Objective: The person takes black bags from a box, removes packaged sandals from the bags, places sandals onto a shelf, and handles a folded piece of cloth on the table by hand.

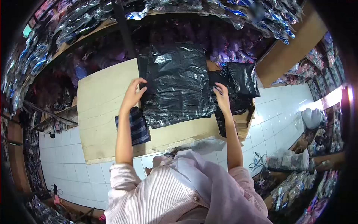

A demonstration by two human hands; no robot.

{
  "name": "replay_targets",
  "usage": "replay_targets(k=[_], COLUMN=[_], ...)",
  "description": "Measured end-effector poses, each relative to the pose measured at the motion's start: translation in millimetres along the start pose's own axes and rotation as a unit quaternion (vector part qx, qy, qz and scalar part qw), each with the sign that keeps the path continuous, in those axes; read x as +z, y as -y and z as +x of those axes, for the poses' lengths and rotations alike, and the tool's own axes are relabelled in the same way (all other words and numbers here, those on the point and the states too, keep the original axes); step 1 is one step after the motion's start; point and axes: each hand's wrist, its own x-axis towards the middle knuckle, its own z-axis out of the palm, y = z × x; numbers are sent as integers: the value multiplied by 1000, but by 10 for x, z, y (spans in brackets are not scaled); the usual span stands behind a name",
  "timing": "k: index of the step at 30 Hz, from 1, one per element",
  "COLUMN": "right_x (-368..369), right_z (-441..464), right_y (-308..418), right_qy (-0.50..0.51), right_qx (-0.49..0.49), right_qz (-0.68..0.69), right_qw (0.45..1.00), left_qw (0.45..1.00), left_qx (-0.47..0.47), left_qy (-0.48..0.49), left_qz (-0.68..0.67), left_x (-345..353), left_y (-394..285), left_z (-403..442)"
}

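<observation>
A large black plastic bag (175, 82) lies flat and slightly wrinkled on the pale board-topped table (100, 100). At its left edge is my left hand (133, 95), thumb and fingers apart and curved toward the plastic. My right hand (223, 99) is by the right edge of the bag, its fingers apart and bent inward. Neither hand visibly grips anything, though light contact with the bag's edges cannot be ruled out. Below my left wrist rests a folded dark striped cloth (138, 128), partly covered by the forearm. More folded black plastic (242, 80) lies right of my right hand.
Shelves with many clear-wrapped packages (85, 22) run behind the table and along both sides. A brown panel (291, 48) stands at the back right. White floor tiles (272, 115) surround the table. Wrapped bundles (289, 160) and a pale sack (312, 118) are at the right.
</observation>
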Motion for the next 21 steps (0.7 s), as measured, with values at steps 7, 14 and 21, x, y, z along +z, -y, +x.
replay_targets(k=[7, 14, 21], right_x=[355, 458, 585], right_z=[528, 601, 735], right_y=[84, -11, 14], right_qy=[103, 81, 94], right_qx=[72, -41, -66], right_qz=[0, -111, -125], right_qw=[992, 990, 985], left_qw=[982, 982, 969], left_qx=[-166, -157, -210], left_qy=[31, -15, -49], left_qz=[80, 105, 121], left_x=[246, 262, 272], left_y=[280, 273, 182], left_z=[142, 21, -109])
